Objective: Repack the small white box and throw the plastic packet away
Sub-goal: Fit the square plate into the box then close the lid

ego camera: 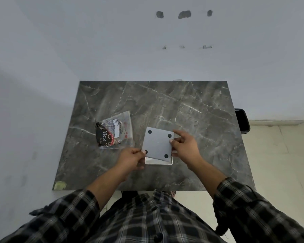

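Box repacking is looking midway: both hands, left hand and right hand, are pinching a grey square plate with 4 black dots over the small white box, while the plastic packet is lying undiscarded on the marble table.

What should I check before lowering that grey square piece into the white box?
1. Both hands hold the piece: ok. Left hand at its near-left corner, right hand at its right edge.
2. Grey square piece lined up with the white box: not ok, it sits rotated over the box.
3. Box interior free of other items: cannot tell, mostly covered.
4. Plastic packet clear of the box: ok, lying apart to the left.
5. Black bin within sight: ok, past the table's right edge.
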